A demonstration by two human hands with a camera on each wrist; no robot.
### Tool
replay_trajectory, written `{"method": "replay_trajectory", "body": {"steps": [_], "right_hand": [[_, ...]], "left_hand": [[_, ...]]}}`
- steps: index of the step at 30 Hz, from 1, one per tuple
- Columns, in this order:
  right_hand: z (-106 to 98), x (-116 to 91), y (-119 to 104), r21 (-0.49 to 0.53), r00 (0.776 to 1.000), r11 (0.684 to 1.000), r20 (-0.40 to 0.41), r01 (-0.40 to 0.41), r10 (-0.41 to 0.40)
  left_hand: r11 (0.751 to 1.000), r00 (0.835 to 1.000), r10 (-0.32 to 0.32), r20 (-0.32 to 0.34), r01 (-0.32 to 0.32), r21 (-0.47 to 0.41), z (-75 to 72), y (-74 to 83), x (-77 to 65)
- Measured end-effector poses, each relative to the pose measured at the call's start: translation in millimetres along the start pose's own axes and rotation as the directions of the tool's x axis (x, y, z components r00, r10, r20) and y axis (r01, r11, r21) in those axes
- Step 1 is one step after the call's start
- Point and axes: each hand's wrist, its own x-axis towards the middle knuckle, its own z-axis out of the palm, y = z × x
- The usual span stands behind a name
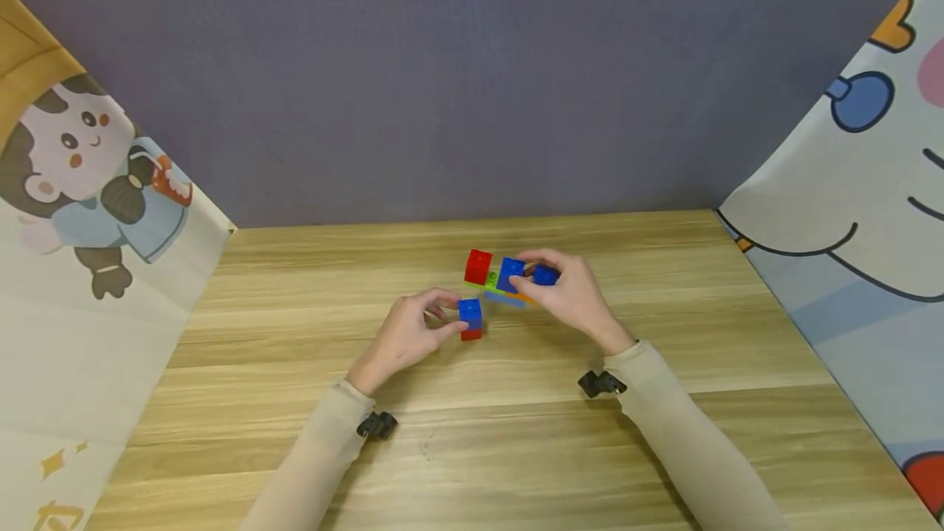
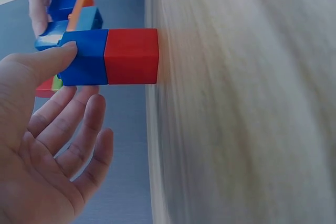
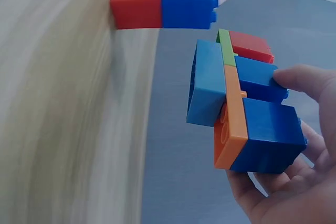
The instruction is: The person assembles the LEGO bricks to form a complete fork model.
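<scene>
My left hand [image 1: 409, 330] pinches a blue block [image 2: 86, 61] between thumb and fingers. That blue block sits on a red block [image 2: 131, 56], which appears to stand on the wooden table. Farther back and to the right, my right hand [image 1: 571, 293] holds a joined block assembly above the table. In the right wrist view it has a light blue block [image 3: 206, 77] underneath, an orange plate [image 3: 233, 124] and a green plate [image 3: 226, 48] in the middle. On top are a red block [image 3: 251, 45], a middle blue block [image 3: 257, 77] under the thumb and an outer blue block [image 3: 273, 135].
The wooden table [image 1: 472, 441] runs back to a grey panel [image 1: 472, 88]. Cartoon-printed panels stand at the left [image 1: 147, 285] and right [image 1: 833, 203]. A small black device [image 1: 377, 425] is on the left wrist, another black device [image 1: 601, 384] on the right.
</scene>
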Motion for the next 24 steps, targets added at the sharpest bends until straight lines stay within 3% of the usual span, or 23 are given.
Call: {"method": "replay_trajectory", "body": {"steps": [16, 24], "right_hand": [[3.6, 1.1, -22.2, 0.091, 0.991, 0.991, 0.079, 0.098, -0.106], [11.3, 2.3, -24.6, 0.136, 0.985, 0.988, 0.14, 0.079, -0.098]], "left_hand": [[1.0, 1.0, -0.013, 0.003, 0.014, -0.02, 1.6, -0.8, -1.7], [0.997, 0.997, -0.068, 0.022, 0.069, -0.03, 2.7, -0.7, -1.3]]}}
